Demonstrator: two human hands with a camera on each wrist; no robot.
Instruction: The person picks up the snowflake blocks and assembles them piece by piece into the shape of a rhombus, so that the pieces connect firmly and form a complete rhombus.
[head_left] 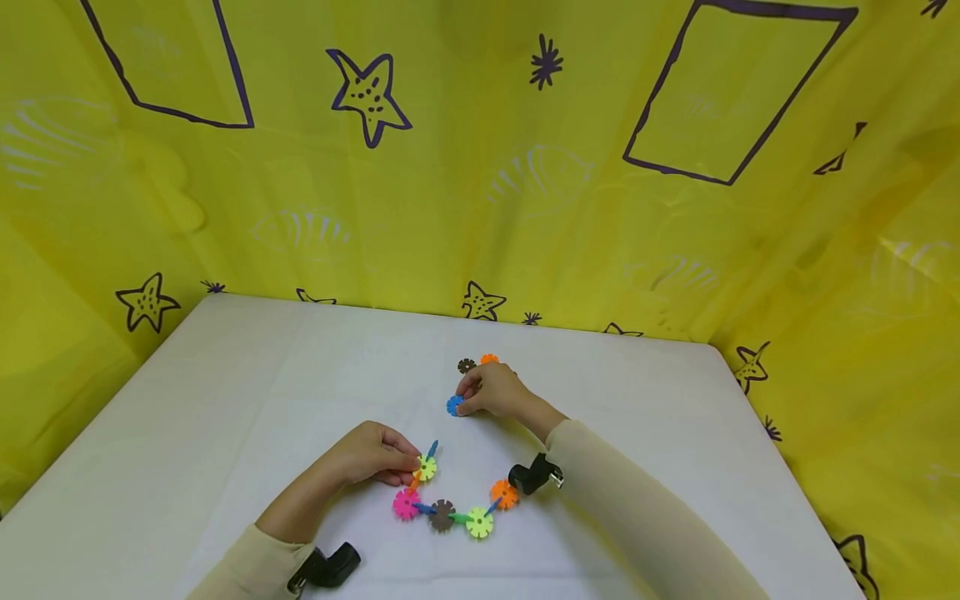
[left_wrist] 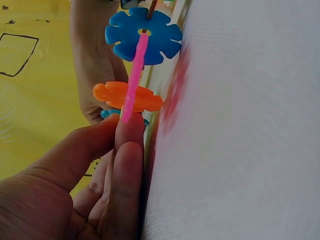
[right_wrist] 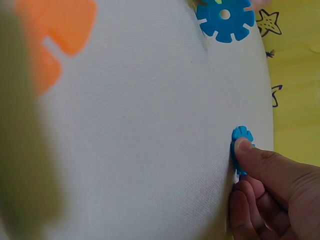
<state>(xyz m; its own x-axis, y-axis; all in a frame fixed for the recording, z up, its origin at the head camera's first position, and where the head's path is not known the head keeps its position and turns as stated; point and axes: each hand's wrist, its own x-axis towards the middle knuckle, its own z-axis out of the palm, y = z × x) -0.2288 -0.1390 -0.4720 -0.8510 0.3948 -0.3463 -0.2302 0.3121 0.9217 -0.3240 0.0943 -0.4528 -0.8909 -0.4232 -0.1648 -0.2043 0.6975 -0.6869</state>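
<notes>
- Blue disc [head_left: 454, 406] sits pinched between my right hand's [head_left: 497, 390] thumb and fingertips, on edge against the table [head_left: 225, 392], just far of the middle.
- From the right wrist view my thumb presses the disc's rim [right_wrist: 241, 145], with the other fingers curled beneath it.
- Just beyond that hand, a brown disc [head_left: 467, 365] and an orange disc [head_left: 489, 359] lie loose on the table, close together.
- My left hand [head_left: 375, 454] grips the left end of the chain [head_left: 450, 500], fingers closed on the yellow disc [head_left: 426, 468] and the pieces slotted into it.
- Seen from the left wrist, my fingertips [left_wrist: 127, 132] pinch the edge of a pink piece [left_wrist: 134, 75].
- From there the chain curves near and right along the table: pink disc [head_left: 406, 504], brown, lime, then orange [head_left: 504, 494] at the right end.
- White cloth covers the table; a yellow curtain [head_left: 480, 167] with stars hangs behind and at both sides.
</notes>
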